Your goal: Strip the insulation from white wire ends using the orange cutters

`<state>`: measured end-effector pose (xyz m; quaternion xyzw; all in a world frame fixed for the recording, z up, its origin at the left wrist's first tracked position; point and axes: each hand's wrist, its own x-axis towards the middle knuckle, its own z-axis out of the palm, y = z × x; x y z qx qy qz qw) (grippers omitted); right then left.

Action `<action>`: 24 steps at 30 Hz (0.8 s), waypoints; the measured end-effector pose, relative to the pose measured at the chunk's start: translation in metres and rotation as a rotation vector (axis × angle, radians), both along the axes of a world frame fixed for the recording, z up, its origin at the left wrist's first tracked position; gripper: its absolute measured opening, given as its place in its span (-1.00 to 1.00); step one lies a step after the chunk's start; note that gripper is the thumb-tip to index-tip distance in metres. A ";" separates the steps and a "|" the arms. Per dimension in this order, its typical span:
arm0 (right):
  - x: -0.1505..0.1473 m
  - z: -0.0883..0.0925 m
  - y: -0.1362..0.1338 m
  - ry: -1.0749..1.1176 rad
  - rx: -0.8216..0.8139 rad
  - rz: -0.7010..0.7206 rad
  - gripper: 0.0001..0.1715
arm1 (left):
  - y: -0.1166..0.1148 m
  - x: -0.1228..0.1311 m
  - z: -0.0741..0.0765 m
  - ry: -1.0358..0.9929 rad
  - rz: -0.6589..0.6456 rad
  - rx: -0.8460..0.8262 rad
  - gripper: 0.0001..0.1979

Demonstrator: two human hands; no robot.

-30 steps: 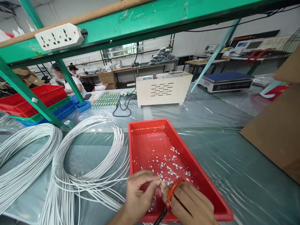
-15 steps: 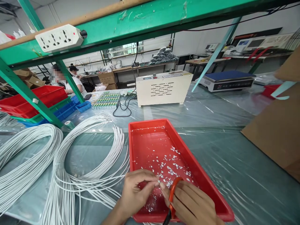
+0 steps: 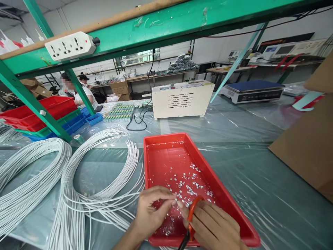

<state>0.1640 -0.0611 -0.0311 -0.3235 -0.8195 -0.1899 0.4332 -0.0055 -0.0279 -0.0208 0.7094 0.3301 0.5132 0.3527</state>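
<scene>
wire end (image 3: 176,200) | pinched between left hand (image 3: 152,213) fingers | right hand (image 3: 212,227) grips scissors (image 3: 191,217)

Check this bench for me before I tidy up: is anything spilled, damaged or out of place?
Nothing looks spilled. The small white scraps all lie inside the red tray, where the left hand and right hand, holding orange-handled scissors, meet. The white cables lie loosely coiled beside it.

hands (image 3: 182,218) over red tray (image 3: 166,156), right holding scissors (image 3: 191,217)

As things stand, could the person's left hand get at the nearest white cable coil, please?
Probably yes: the left hand pinches something small over the red tray, and the white cable coil lies just beside it with nothing between.
</scene>
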 end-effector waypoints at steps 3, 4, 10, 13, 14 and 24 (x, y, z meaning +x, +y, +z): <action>0.000 0.004 0.004 0.164 -0.078 0.097 -0.77 | 0.000 -0.001 0.002 0.017 -0.022 0.043 -0.86; 0.000 0.006 0.004 0.219 -0.100 0.122 -0.75 | -0.001 -0.002 0.002 0.026 -0.027 0.053 -0.85; -0.003 0.010 0.004 0.240 -0.144 0.173 -0.69 | -0.002 -0.002 0.000 0.062 -0.035 0.106 -0.82; -0.003 0.007 0.003 0.194 -0.149 0.174 -0.72 | -0.002 -0.002 -0.001 0.070 -0.041 0.124 -0.81; -0.003 0.005 0.003 0.160 -0.136 0.165 -0.73 | -0.002 -0.003 -0.001 0.072 -0.039 0.129 -0.81; 0.004 0.012 0.002 0.248 -0.145 0.139 -0.91 | -0.003 -0.007 0.001 0.083 -0.073 0.188 -0.80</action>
